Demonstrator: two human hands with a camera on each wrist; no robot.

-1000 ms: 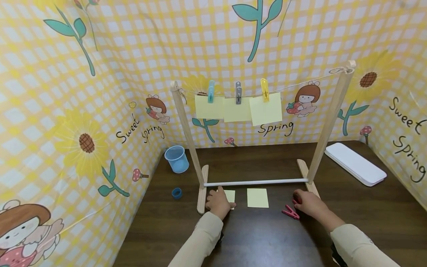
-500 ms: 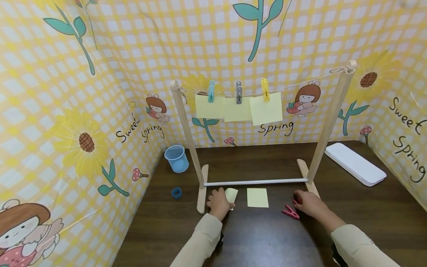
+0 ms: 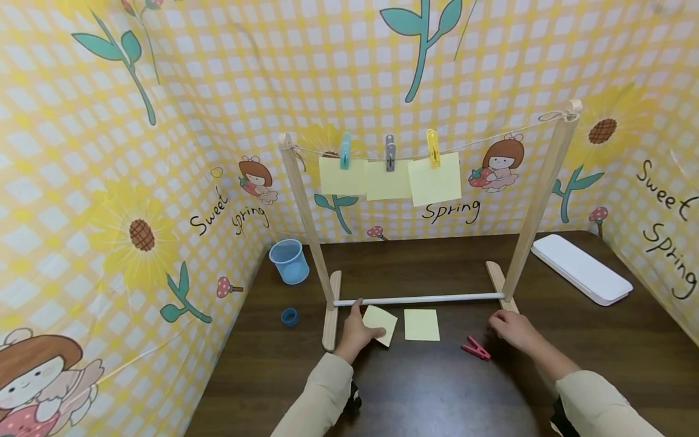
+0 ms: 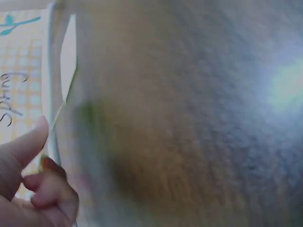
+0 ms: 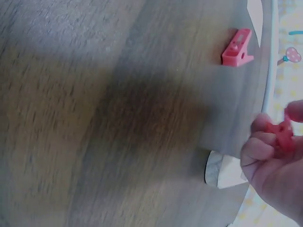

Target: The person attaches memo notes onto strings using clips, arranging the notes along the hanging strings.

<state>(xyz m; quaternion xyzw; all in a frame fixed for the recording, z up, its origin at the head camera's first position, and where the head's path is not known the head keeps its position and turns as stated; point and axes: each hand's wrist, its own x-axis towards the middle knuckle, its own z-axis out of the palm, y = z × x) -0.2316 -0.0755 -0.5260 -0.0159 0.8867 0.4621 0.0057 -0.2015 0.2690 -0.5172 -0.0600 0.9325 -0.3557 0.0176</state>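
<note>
My left hand (image 3: 357, 332) pinches a pale yellow paper note (image 3: 380, 325) between thumb and fingers; in the left wrist view the note is seen nearly edge-on. A second yellow note (image 3: 422, 325) lies flat on the table to its right. By the stand's right foot, my right hand (image 3: 516, 331) grips a red clothespin (image 5: 284, 135), which shows between the curled fingers in the right wrist view. Another pinkish-red clothespin (image 3: 476, 348) lies on the table just left of that hand. Above, three notes hang from a string by a blue clothespin (image 3: 345, 151), a grey clothespin (image 3: 390, 153) and a yellow clothespin (image 3: 433, 148).
A wooden stand with a left post (image 3: 308, 227), a right post (image 3: 537, 212) and a white crossbar (image 3: 420, 299) holds the string. On the left are a blue cup (image 3: 290, 262) and a small blue ring (image 3: 289, 316). A white case (image 3: 581, 269) lies at the right.
My left hand has lifted its note off the table, tilting it and moving slightly right. My right hand has drawn slightly away to the right from the lying clothespin.
</note>
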